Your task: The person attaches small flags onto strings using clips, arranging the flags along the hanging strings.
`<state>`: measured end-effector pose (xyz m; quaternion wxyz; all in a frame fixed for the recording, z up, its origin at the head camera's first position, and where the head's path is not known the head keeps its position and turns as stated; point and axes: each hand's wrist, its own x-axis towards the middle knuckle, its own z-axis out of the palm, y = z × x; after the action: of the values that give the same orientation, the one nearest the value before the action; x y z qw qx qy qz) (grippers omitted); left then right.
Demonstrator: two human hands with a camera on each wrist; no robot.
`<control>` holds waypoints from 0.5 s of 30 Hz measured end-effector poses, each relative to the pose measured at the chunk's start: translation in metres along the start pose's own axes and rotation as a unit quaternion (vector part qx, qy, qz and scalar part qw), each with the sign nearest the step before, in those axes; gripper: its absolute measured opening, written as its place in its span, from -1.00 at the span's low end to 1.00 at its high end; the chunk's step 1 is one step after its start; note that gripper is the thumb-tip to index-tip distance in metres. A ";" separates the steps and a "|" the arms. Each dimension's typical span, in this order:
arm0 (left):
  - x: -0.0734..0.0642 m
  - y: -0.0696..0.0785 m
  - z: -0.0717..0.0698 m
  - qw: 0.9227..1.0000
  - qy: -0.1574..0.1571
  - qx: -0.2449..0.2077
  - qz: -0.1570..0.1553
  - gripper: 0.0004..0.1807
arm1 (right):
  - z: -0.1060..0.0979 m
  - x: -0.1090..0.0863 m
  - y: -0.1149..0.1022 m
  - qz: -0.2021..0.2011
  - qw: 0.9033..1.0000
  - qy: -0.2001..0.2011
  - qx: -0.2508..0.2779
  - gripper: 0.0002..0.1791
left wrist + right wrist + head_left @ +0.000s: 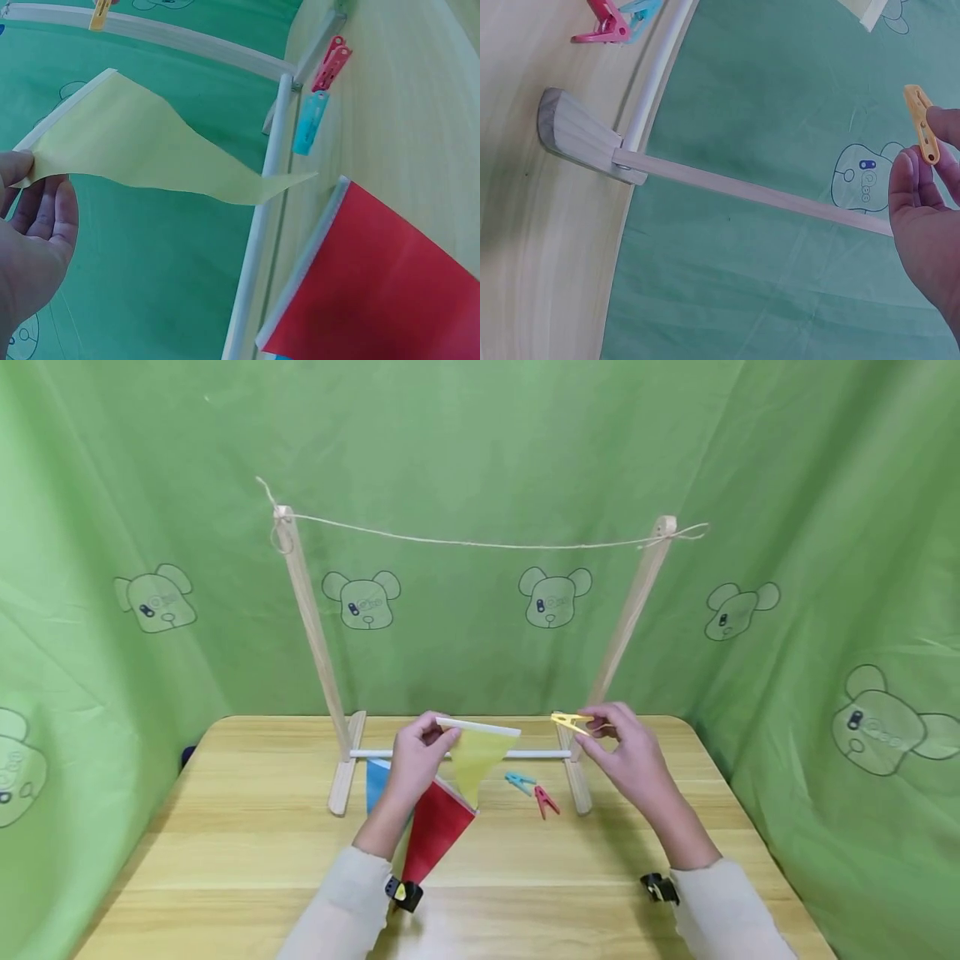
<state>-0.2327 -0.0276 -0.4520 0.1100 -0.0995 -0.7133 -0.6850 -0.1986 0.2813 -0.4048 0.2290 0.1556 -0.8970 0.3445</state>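
Yellow triangular cloth pennant [478,762], white-edged, hangs point-down above wood-grain table [255,835] because left hand [418,758] pinches its top corner; right hand [628,750] pinches yellow plastic clothespin [570,722] endwise, keeping its other end free.

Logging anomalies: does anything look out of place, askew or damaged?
Nothing clearly damaged or spilled. Mildly untidy: the string sags, the red pennant lies aslant, and the yellow pennant in the left hand bends near its tip.
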 end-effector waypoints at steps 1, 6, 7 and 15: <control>0.001 0.002 0.000 1.000 0.002 0.004 0.001 -0.92 | -0.001 0.001 -0.001 -0.001 1.000 0.000 0.001 -0.63; 0.006 0.008 0.001 1.000 0.005 0.006 0.013 -0.91 | -0.007 0.009 -0.004 0.000 1.000 0.002 0.002 -0.63; 0.007 0.009 0.002 1.000 0.004 0.005 0.014 -0.91 | -0.008 0.010 -0.004 0.001 1.000 0.001 0.003 -0.64; 0.019 0.017 0.004 0.999 -0.018 -0.011 0.030 -0.89 | -0.020 0.024 -0.005 0.016 1.000 -0.004 0.019 -0.64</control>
<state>-0.2455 -0.0230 -0.4301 0.1167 -0.1341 -0.7044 -0.6872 -0.2110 0.2884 -0.3769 0.2171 0.1468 -0.8936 0.3644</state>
